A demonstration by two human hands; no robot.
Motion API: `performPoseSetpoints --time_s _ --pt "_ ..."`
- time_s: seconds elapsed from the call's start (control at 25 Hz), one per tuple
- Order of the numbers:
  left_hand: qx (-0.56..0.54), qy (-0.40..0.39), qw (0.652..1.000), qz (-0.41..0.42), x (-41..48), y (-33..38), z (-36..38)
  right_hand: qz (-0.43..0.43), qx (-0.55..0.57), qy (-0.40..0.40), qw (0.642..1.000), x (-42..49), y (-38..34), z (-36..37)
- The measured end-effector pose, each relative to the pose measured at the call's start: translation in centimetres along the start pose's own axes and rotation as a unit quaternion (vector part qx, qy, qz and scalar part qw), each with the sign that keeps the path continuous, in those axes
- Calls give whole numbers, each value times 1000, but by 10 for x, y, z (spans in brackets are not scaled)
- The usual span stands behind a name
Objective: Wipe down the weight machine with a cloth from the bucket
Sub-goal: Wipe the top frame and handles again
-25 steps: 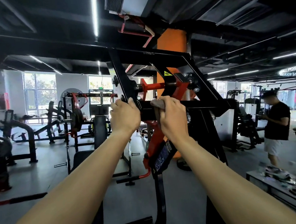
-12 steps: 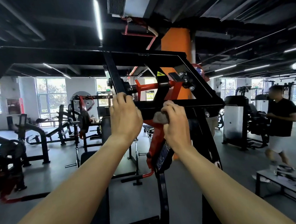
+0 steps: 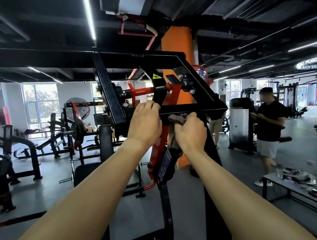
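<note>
A gym hall with a dark ceiling, strip lights and a grey floor spreads out behind the work, with other machines standing in rows.

The cloth (image 3: 178,118) is a grey-brown wad held against the underside of the lower crossbar of the weight machine (image 3: 138,60), and a loose tail hangs down beside the red lever arm (image 3: 159,145). It looks soft, light and limp, so it should shape itself round the square tube. It is probably best kept bunched in the palm so that the tail cannot catch on the bolts by the pivot.

The right hand (image 3: 190,132) has its fingers curled tight round the cloth. The left hand (image 3: 144,124), just beside it, has its fingers hooked over the black frame where a slanting strut meets the crossbar. The frame looks like stiff, heavy painted steel and should make a sound brace. The red arm likely swings, so it is a poor thing to lean on.

No bucket is in view. Behind the machine rises an orange pillar (image 3: 176,40). To the right a person in a black shirt (image 3: 270,120) stands near a low bench (image 3: 296,193) that carries blurred clutter.
</note>
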State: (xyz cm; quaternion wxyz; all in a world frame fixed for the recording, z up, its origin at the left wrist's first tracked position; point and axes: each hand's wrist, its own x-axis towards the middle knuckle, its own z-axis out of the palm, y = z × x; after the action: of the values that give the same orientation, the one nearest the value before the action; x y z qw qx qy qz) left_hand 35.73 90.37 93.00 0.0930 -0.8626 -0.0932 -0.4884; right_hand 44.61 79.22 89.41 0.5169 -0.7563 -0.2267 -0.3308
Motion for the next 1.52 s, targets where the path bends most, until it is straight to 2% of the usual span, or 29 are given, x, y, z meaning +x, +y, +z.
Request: performPoseSetpoints --time_s 0.24,0.32,0.44,0.48,0.56,0.68,0.76,0.88,1.0,1.08,1.2,1.24,1.36,1.4,1.48,1.52 --pt "33 -10 996 80 -7 -17 12 71 10 11 997 -6 -11 2" --pt "47 -22 994 94 -9 -21 11 123 42 0 992 -14 -17 10" --pt "58 -28 992 111 -11 -24 10 260 170 26 950 -13 -29 24" --pt "58 -24 991 116 -11 -25 10 278 185 42 942 -11 -31 28" --pt "52 -12 992 117 -13 -26 12 229 138 50 962 -14 -36 30" --pt "45 8 992 117 -16 -26 16 79 -12 15 997 -31 -26 33" --pt "41 18 991 126 -16 -29 19 71 -27 21 997 -30 -21 35" --pt "44 30 990 128 -17 -30 22 119 17 41 992 -21 -28 34" --pt "39 32 992 115 -16 -25 23 63 -31 25 997 -28 -20 35" --pt "45 33 992 110 -16 -24 24 99 10 25 995 -24 -17 34" --pt "51 36 993 103 -15 -21 25 237 123 50 962 -6 -23 34" --pt "52 38 993 99 -15 -20 25 235 115 53 964 -4 -25 36" --pt "53 43 993 92 -14 -18 26 134 30 45 990 -22 -18 34" --pt "56 43 993 92 -14 -17 26 139 40 45 988 -22 -13 33" --pt "62 41 993 90 -15 -17 27 238 174 40 955 -14 -14 23" --pt "64 41 993 88 -15 -16 27 310 235 46 920 -5 -21 27"
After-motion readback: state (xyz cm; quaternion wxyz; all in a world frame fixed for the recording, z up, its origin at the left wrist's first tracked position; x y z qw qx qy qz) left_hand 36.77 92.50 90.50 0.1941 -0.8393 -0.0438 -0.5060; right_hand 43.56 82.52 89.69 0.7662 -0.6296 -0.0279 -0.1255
